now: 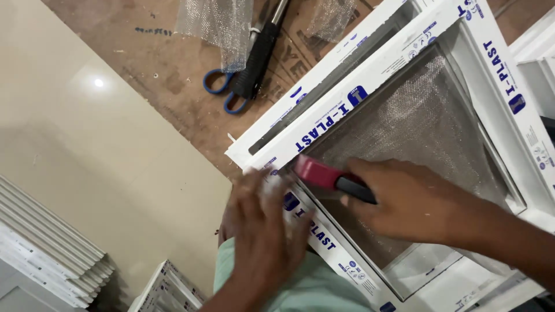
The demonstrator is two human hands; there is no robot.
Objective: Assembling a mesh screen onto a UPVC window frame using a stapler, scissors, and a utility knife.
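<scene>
A white plastic window frame point(370, 75) with grey mesh point(422, 121) stretched across it lies on a worn brown board. My right hand point(404, 199) grips a red and black hand tool point(329, 176) and presses its tip against the mesh at the frame's near corner. My left hand point(263, 231) lies flat, fingers spread, on the frame's near white bar point(324, 242), holding it down beside the tool. My light green garment shows below the hands.
Blue-handled scissors point(222, 86) and a black-gripped tool point(257, 55) lie on the board point(173, 75) beyond the frame, beside scraps of mesh point(222, 26). Stacked white profiles point(52, 248) sit at lower left on the beige tile floor. Another white frame point(537, 52) is at right.
</scene>
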